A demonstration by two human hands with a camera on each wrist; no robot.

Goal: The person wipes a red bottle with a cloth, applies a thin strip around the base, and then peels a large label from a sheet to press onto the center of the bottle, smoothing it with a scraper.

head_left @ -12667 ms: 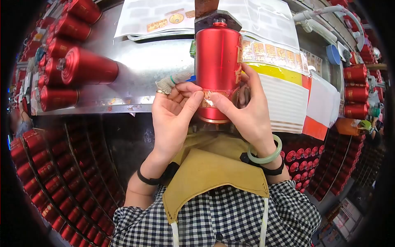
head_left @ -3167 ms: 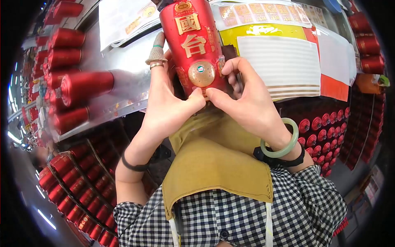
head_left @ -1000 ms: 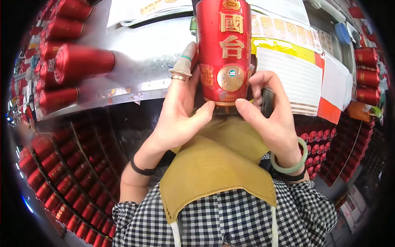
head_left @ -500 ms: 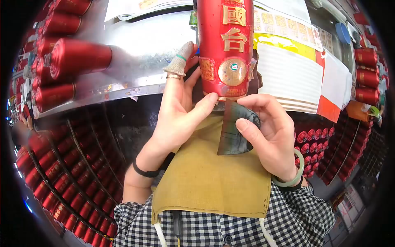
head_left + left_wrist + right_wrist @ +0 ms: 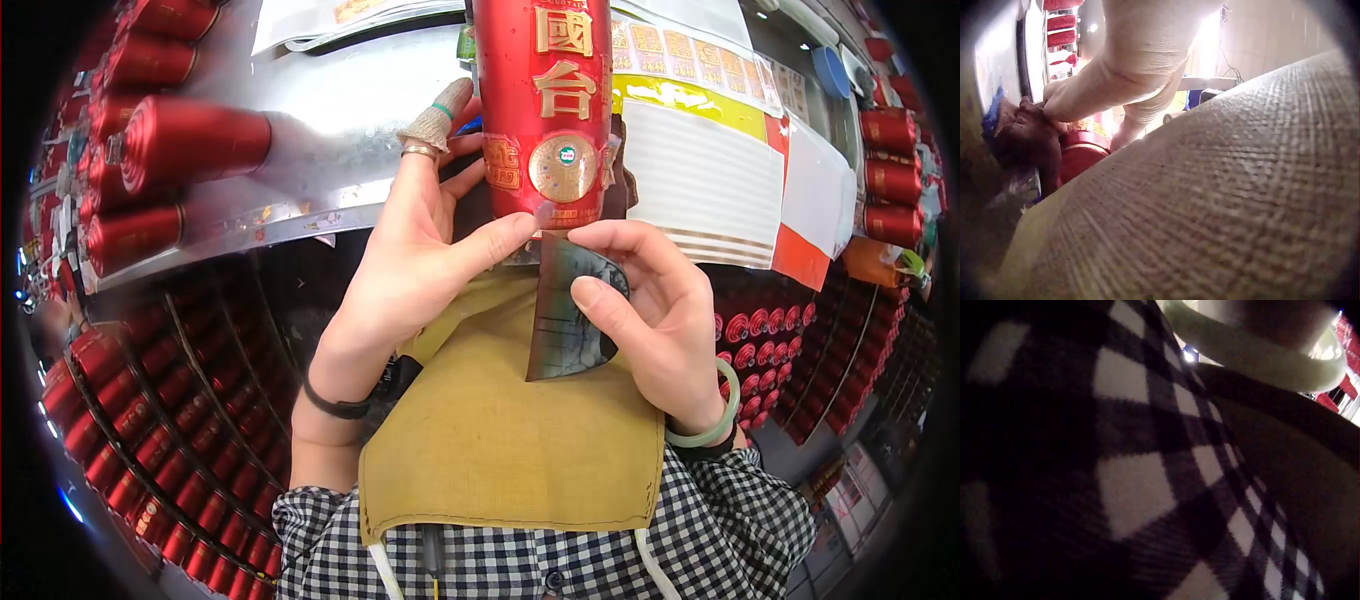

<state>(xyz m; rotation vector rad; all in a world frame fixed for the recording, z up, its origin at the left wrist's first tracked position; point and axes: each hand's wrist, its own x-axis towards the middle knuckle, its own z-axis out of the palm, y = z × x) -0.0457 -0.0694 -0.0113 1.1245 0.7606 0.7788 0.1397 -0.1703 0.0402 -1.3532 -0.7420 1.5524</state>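
In the head view a red bottle with raised gold characters lies with its base toward me. A round gold medallion and small gold labels sit near that base. My left hand, a knitted cover on its index finger, rests its straight thumb on the label at the base edge, fingers along the bottle's left side. With thumb and fingers my right hand pinches a dark, glossy half-round scraper, its straight edge facing left. The left wrist view shows the left hand beside the bottle's red base.
Red bottles lie at the left of the metal table. Sheets of gold labels and white striped paper lie on the right. Racks of red bottles stand below on both sides. A checked sleeve fills the right wrist view.
The bottle has been turned so its characters face up. The scraper, earlier tucked in my right palm, is now out between thumb and fingers. My left thumb has slid onto the base label.
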